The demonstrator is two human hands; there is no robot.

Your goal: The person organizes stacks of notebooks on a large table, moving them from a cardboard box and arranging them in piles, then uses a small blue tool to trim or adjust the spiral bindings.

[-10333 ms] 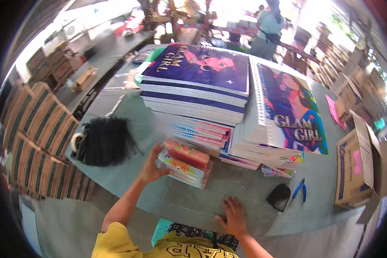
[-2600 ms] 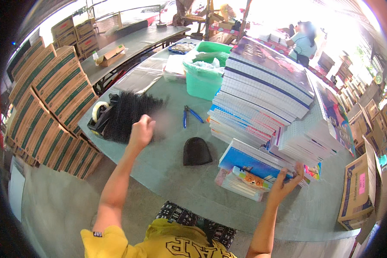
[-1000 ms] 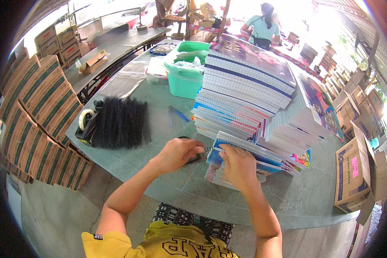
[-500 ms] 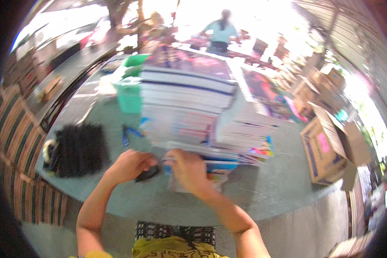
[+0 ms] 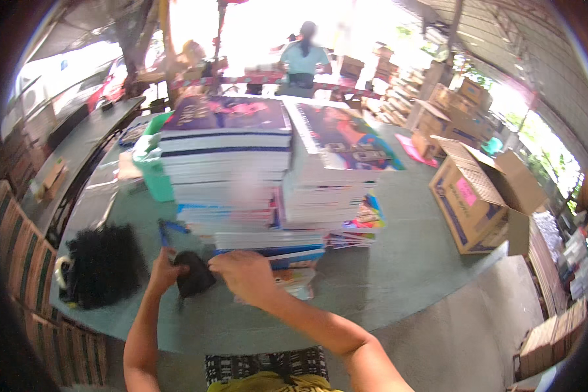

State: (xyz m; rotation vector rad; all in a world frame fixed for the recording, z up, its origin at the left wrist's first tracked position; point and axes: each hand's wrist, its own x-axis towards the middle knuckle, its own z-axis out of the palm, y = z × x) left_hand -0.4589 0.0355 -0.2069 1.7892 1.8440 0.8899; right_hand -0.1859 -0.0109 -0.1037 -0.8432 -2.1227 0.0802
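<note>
My left hand (image 5: 166, 270) is low over the table, its thumb and forefinger spread and nothing visible held in it. Its thumb reaches the edge of a small, dark black object (image 5: 195, 276) whose kind is unclear. Just above its fingertips lies a blue-handled hand tool (image 5: 170, 228), perhaps pliers. My right hand (image 5: 245, 276) has its fingers pinched together beside that black object; whatever is between them is too small to make out. Directly beyond it is a low pile of booklets (image 5: 268, 243) with blue covers, in front of tall stacks of books (image 5: 225, 147) with glossy covers.
A bushy black bundle (image 5: 108, 264) lies at the left, with a tape roll (image 5: 63, 271) beside it. Behind the books stands a green bin (image 5: 151, 157). An opened cardboard box (image 5: 470, 196) sits at the right edge. A person (image 5: 304, 59) stands far off.
The view has shifted, so the stacks sit lower and further left. My right hand has moved left from the booklets' front edge, and my left hand's fingers have spread toward the blue-handled tool.
</note>
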